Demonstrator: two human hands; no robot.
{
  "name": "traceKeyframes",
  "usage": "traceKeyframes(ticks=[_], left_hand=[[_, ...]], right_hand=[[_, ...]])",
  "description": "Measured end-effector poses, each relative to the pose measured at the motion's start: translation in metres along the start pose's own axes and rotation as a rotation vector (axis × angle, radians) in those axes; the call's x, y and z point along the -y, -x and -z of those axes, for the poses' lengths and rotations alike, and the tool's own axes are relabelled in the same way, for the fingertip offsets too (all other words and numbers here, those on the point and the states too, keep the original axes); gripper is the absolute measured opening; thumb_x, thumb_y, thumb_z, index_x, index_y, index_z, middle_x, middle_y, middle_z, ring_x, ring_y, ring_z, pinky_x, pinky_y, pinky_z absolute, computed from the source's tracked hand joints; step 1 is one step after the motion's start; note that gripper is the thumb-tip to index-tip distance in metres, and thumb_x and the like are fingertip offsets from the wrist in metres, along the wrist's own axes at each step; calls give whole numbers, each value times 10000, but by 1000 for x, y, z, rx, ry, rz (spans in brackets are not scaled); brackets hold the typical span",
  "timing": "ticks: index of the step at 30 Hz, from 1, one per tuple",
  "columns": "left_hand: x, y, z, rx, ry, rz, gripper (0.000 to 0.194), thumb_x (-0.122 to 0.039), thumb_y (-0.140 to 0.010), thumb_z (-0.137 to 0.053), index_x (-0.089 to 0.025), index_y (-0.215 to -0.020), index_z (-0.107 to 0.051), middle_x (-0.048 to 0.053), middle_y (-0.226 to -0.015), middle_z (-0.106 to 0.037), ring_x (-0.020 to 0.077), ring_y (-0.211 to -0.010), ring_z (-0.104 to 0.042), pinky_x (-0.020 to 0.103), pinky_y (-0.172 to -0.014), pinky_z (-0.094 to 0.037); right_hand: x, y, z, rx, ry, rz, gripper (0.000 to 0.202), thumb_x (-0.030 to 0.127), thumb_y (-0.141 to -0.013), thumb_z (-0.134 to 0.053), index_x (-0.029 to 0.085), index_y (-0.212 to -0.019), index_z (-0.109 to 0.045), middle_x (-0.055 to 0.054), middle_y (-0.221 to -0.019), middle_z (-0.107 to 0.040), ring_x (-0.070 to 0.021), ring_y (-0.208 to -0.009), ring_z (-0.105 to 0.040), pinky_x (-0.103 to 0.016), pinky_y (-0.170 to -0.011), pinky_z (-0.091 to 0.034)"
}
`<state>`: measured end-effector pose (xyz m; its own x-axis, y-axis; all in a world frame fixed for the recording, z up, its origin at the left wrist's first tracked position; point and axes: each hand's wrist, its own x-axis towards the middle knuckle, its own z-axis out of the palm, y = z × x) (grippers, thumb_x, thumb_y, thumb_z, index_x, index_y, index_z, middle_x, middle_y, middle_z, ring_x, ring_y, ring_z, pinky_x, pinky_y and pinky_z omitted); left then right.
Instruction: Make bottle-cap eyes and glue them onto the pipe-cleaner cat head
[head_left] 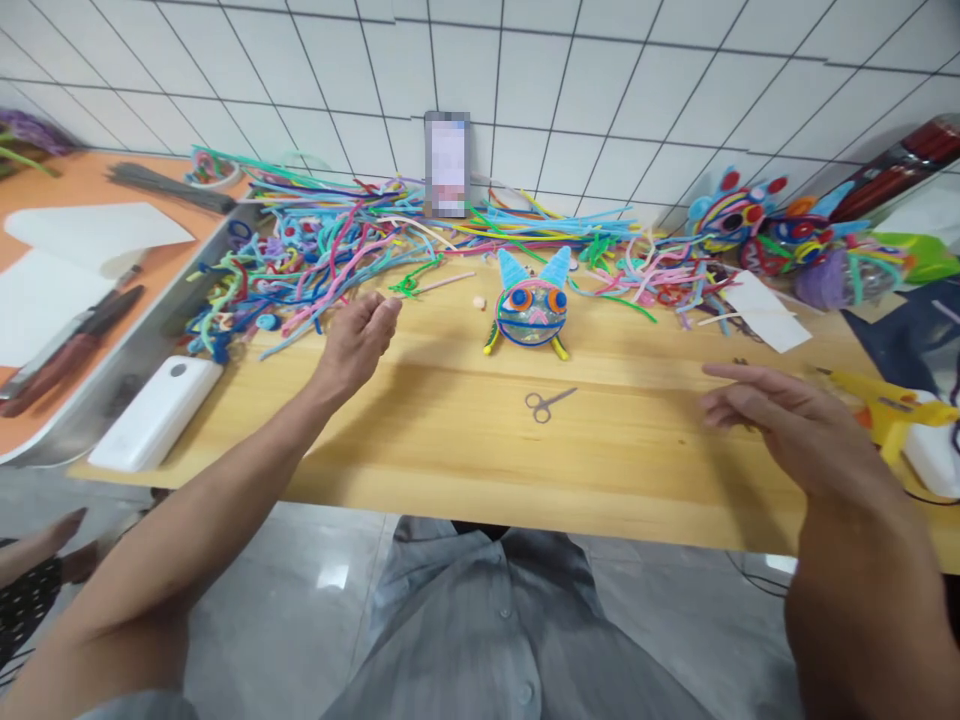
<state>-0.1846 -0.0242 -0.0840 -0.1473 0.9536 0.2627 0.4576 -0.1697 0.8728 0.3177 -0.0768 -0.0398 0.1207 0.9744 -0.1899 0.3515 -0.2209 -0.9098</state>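
Note:
My left hand (358, 345) is held above the left part of the wooden table (442, 450), its fingers curled closed; whatever may be inside them is hidden. Over the right side, my right hand (772, 410) has its index finger stretched out and the others loosely bent, with nothing seen in it. Between the hands stands a round pipe-cleaner animal figure (531, 318) with blue pointed ears, orange-and-blue eyes and yellow-tipped feet. Small scissors (549, 403) lie in front of it. Beside my right hand is a yellow glue gun (892, 405).
Loose pipe cleaners (300, 255) pile up along the back left. A phone (448, 165) leans on the tiled wall. More finished figures (727, 220) and a dark red flask (900, 165) stand back right. A white power bank (157, 412) lies at left, near pliers (82, 335).

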Motion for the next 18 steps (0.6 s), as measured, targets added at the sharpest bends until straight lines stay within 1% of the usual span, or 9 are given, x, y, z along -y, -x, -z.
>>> traceKeyframes(ticks=[1,3,6,8,10,12,13,16,18], left_hand=[[0,-3,-4,26,93,79,551,-617,-999,-611,-242,-667,-381,-54,-529,-341,92,-436,-309,252,-415,-263],[-3,-7,-14,66,232,188,605,-677,-952,-657,-238,-655,-366,-70,-524,-323,67,-417,-268,232,-397,-216],[-9,-13,-29,106,393,267,604,-698,-939,-682,-233,-685,-391,-86,-530,-346,56,-411,-283,212,-398,-216],[-12,-17,-36,111,487,307,566,-636,-947,-718,-227,-711,-406,-82,-558,-409,52,-414,-337,203,-402,-258],[-14,-19,-39,122,563,351,516,-548,-946,-759,-218,-727,-428,-75,-584,-469,52,-428,-394,196,-415,-314],[-16,-20,-39,147,642,385,461,-460,-925,-802,-207,-745,-461,-76,-586,-495,52,-443,-427,182,-432,-349],[-17,-18,-38,165,690,393,440,-421,-910,-820,-203,-753,-473,-80,-578,-493,51,-444,-428,174,-433,-347],[-27,-6,-35,243,860,413,409,-348,-879,-846,-194,-762,-486,-94,-552,-450,44,-420,-387,154,-419,-304],[-39,8,-35,342,969,453,396,-337,-869,-853,-187,-767,-502,-97,-554,-436,40,-408,-366,153,-422,-314]], right_hand=[[0,-2,-3,-24,9,9,349,498,-756,-909,314,-1046,-847,-123,-812,-785,-267,-726,-742,-436,-688,-586],[7,-7,-14,-11,56,61,310,461,-789,-869,315,-1060,-839,-116,-816,-786,-265,-733,-741,-442,-707,-588],[24,-15,-33,62,145,203,339,444,-818,-813,288,-1119,-811,-113,-844,-804,-254,-749,-751,-428,-723,-600],[34,-23,-44,96,190,287,386,444,-828,-785,254,-1163,-787,-111,-864,-812,-247,-767,-762,-417,-744,-616],[41,-34,-52,105,238,346,409,438,-844,-755,225,-1193,-772,-102,-859,-810,-233,-762,-763,-408,-763,-628],[43,-47,-56,92,273,395,411,440,-858,-728,210,-1196,-769,-88,-847,-807,-218,-747,-757,-402,-773,-629],[43,-52,-58,80,274,415,406,447,-856,-721,208,-1181,-772,-80,-837,-805,-214,-731,-751,-396,-756,-625],[38,-56,-64,55,221,444,365,442,-839,-725,213,-1117,-783,-51,-788,-793,-196,-662,-722,-361,-671,-600],[37,-45,-73,79,177,440,321,418,-845,-743,225,-1096,-795,-33,-765,-787,-182,-636,-712,-336,-644,-591]])
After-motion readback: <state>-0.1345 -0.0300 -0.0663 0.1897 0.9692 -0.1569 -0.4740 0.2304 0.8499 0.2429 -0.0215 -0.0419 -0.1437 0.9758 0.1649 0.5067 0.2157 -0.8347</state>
